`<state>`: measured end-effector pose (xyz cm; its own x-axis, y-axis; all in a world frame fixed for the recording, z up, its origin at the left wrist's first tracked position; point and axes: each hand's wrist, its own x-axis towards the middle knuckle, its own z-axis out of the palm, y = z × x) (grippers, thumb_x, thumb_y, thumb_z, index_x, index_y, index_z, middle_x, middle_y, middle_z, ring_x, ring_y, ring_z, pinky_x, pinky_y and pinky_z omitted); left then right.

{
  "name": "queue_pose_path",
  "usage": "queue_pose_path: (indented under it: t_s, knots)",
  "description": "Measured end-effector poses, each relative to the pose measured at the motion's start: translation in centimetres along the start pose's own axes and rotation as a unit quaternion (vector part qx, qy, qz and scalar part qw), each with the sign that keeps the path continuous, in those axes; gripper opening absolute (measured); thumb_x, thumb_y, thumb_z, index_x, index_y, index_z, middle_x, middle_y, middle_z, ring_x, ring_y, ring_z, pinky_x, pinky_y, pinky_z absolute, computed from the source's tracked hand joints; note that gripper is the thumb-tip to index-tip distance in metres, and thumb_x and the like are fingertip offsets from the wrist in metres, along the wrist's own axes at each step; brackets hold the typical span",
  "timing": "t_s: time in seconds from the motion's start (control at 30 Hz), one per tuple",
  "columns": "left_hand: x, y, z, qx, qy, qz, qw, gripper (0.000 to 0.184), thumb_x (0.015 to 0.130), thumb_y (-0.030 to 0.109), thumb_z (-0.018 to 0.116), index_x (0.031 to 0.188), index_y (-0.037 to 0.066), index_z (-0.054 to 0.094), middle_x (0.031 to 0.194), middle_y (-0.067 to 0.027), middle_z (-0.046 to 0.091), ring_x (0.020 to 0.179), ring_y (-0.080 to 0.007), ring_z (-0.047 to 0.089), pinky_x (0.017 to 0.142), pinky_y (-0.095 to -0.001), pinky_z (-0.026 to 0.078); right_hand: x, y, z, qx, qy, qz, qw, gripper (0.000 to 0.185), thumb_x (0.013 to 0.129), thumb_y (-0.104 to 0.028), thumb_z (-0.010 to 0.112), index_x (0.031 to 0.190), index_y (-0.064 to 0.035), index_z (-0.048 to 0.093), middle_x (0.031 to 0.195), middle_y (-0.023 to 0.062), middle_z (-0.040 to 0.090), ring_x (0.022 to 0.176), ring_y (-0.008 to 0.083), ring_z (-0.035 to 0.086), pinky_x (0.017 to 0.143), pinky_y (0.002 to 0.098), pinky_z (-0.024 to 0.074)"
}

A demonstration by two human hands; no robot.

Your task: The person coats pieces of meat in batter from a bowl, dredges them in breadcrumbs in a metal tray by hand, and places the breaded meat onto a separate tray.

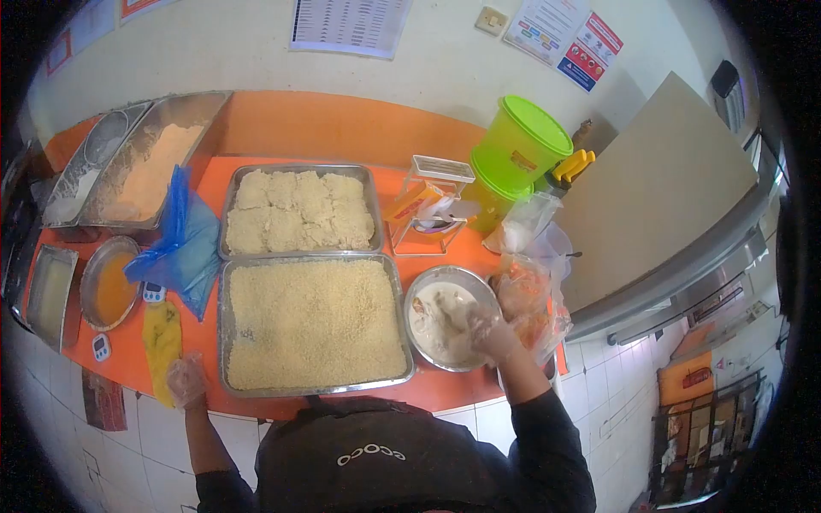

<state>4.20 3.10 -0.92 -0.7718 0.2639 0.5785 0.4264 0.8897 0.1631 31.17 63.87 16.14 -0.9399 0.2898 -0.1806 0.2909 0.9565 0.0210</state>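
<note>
presently, right hand [489, 335]: looks clear-gloved, wrist over the bowl's four o'clock rim, fingers bent part-way into the white mix; what they have hold of, if anything, i cannot tell.
left hand [186, 382]: also clear-gloved, loosely curled by the low end of the yellow cloth [162, 350], at the crumb tray's eight o'clock; cannot tell whether it grips the cloth.
bowl [453, 268]: round metal, upright on the orange desk [203, 338], at the crumb tray's three o'clock; probably firm but easily nudged, best steadied by the rim.
white mix [432, 335]: wet and opaque, likely slick on plastic gloves.
lumps in the mix [451, 301]: look soft and limp, probably light; best taken from beneath with several fingers, since a hard pinch could make them slip or tear.
crumb tray [316, 392]: wide, metal, just beside the bowl; loose crumbs [312, 316] should give way under light pressure.
coated pieces [299, 205]: in the tray at the crumb tray's twelve o'clock; the coating looks fragile, so a flat, broad hold underneath would suit.
plastic bag [523, 291]: at the bowl's two o'clock, thin and floppy.
</note>
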Motion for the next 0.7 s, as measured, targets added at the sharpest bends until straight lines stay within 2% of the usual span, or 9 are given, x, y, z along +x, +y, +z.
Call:
queue_pose_path:
  t_s: [0.07,0.17,0.27,0.33,0.47,0.57,0.6,0.63,0.7]
  knots:
    - [-0.7,-0.5,1.2,-0.179,-0.038,-0.128,0.975,0.009,0.083,0.015,0.065,0.083,0.010,0.057,0.075,-0.0034,0.057,0.073,-0.0181,0.058,0.065,-0.0286,0.048,-1.7,-0.1,0.1,0.116,-0.019,0.018,0.993,0.030,0.084,-0.022,0.062,0.106,-0.0015,0.059,0.098,0.0087,0.062,0.091,0.0210,0.059,0.078,0.0334,0.0495]
    - [1.4,2.4,-2.0,0.198,0.124,0.113,0.966,0.017,0.086,0.029,0.062,0.083,0.012,0.059,0.074,-0.0090,0.060,0.068,-0.0261,0.060,0.059,-0.0398,0.047,-3.6,0.6,-1.2,0.315,0.015,0.046,0.948,0.030,0.085,-0.023,0.060,0.106,-0.0017,0.059,0.097,0.0082,0.062,0.088,0.0205,0.059,0.076,0.0326,0.0498]
    - [0.7,0.9,-0.5,-0.004,-0.055,-0.048,0.997,0.021,0.087,0.031,0.060,0.083,0.011,0.059,0.072,-0.0102,0.059,0.070,-0.0269,0.060,0.059,-0.0402,0.047,-3.1,2.2,-1.3,0.461,0.092,0.105,0.876,0.030,0.086,-0.024,0.059,0.106,-0.0018,0.059,0.096,0.0077,0.063,0.085,0.0200,0.060,0.074,0.0318,0.0501]
    - [1.1,1.1,-0.9,0.084,-0.084,-0.032,0.992,0.022,0.088,0.032,0.059,0.083,0.011,0.059,0.071,-0.0100,0.059,0.071,-0.0276,0.060,0.061,-0.0403,0.047,-1.2,3.5,0.3,0.495,0.127,0.141,0.848,0.030,0.086,-0.025,0.058,0.106,-0.0024,0.060,0.095,0.0084,0.064,0.084,0.0190,0.061,0.073,0.0307,0.0507]
    - [0.5,1.6,-0.9,0.151,-0.035,-0.017,0.988,0.022,0.087,0.034,0.058,0.082,0.012,0.059,0.072,-0.0094,0.060,0.071,-0.0286,0.059,0.064,-0.0416,0.047,1.4,3.7,2.1,0.297,0.094,0.011,0.950,0.031,0.088,-0.028,0.054,0.104,-0.0029,0.063,0.095,0.0116,0.066,0.087,0.0181,0.062,0.073,0.0300,0.0508]
    - [0.6,1.5,-1.3,-0.115,-0.064,-0.134,0.982,0.020,0.087,0.033,0.059,0.081,0.013,0.060,0.072,-0.0081,0.060,0.068,-0.0285,0.059,0.063,-0.0421,0.047,3.2,-1.3,-0.9,0.020,-0.025,0.024,0.999,0.026,0.084,-0.019,0.053,0.093,0.0009,0.066,0.091,0.0160,0.066,0.085,0.0258,0.063,0.077,0.0350,0.0510]
    - [0.1,0.5,-0.3,-0.134,-0.041,-0.109,0.984,0.017,0.086,0.029,0.059,0.080,0.013,0.060,0.071,-0.0074,0.059,0.068,-0.0272,0.059,0.062,-0.0399,0.047,3.6,-2.9,-1.9,-0.094,-0.079,0.048,0.991,0.024,0.082,-0.015,0.053,0.088,0.0029,0.068,0.089,0.0178,0.067,0.084,0.0298,0.064,0.079,0.0377,0.0511]
    - [0.0,-0.5,0.8,-0.152,-0.019,-0.083,0.985,0.014,0.085,0.026,0.059,0.080,0.013,0.059,0.070,-0.0067,0.057,0.068,-0.0259,0.059,0.062,-0.0377,0.046,3.7,-2.8,-1.8,0.063,-0.055,0.087,0.993,0.023,0.083,-0.014,0.052,0.092,0.0019,0.066,0.091,0.0169,0.066,0.086,0.0284,0.064,0.079,0.0373,0.0512]
    - [-0.9,-1.4,1.9,-0.077,-0.031,-0.065,0.994,0.011,0.084,0.022,0.059,0.079,0.013,0.058,0.069,-0.0061,0.056,0.067,-0.0248,0.058,0.061,-0.0361,0.046,3.0,-1.6,-0.8,0.368,-0.007,0.159,0.916,0.024,0.084,-0.012,0.051,0.101,0.0001,0.063,0.095,0.0151,0.065,0.090,0.0257,0.063,0.080,0.0365,0.0515]
